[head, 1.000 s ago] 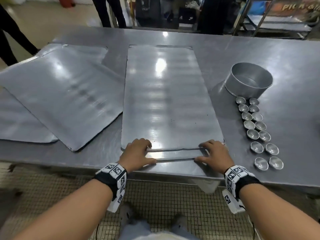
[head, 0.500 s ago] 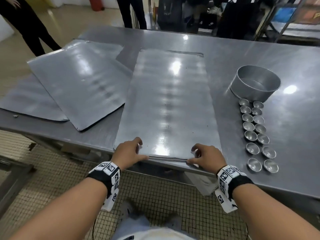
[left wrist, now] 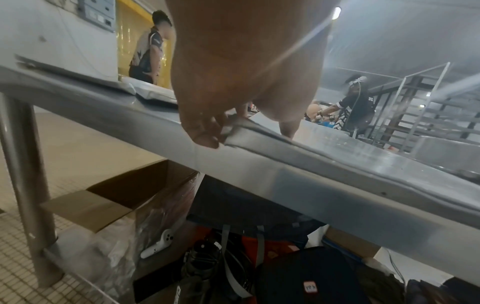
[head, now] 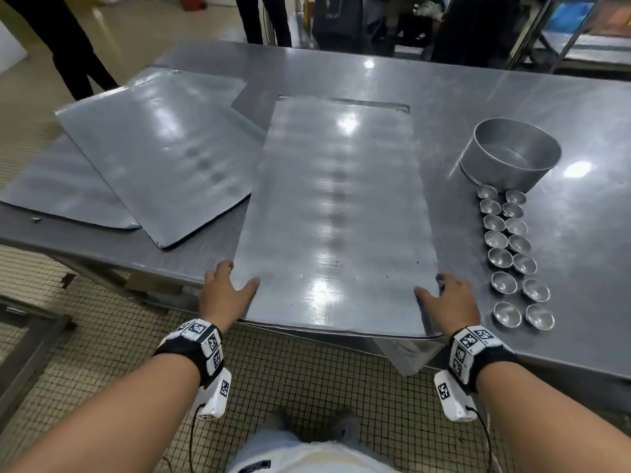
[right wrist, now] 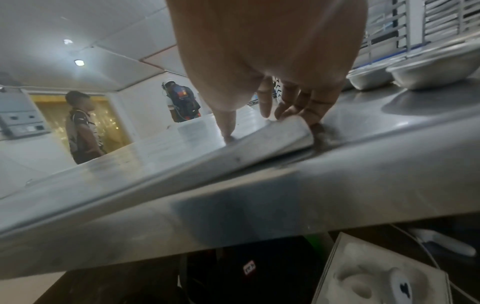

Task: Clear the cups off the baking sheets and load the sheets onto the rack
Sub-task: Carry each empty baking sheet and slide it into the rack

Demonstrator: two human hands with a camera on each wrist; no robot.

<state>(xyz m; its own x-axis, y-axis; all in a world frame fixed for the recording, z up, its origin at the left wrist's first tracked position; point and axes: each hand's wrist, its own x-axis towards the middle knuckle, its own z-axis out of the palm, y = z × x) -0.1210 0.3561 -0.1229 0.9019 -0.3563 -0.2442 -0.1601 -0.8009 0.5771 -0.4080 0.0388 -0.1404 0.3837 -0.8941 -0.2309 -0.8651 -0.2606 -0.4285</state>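
Your left hand [head: 223, 291] and right hand [head: 447, 302] pinch near corners of middle sheet [head: 336, 213], overhanging table's [head: 563, 107] front edge so fingers fit underneath; cups [head: 508, 249] parked at right edge, clear.

Steel table [head: 478, 97] bearing three flat baking sheets [head: 338, 213], two overlapping at left and one central overhanging the near edge, plus a round pan [head: 508, 155] and two rows of small cups [head: 508, 247] at right
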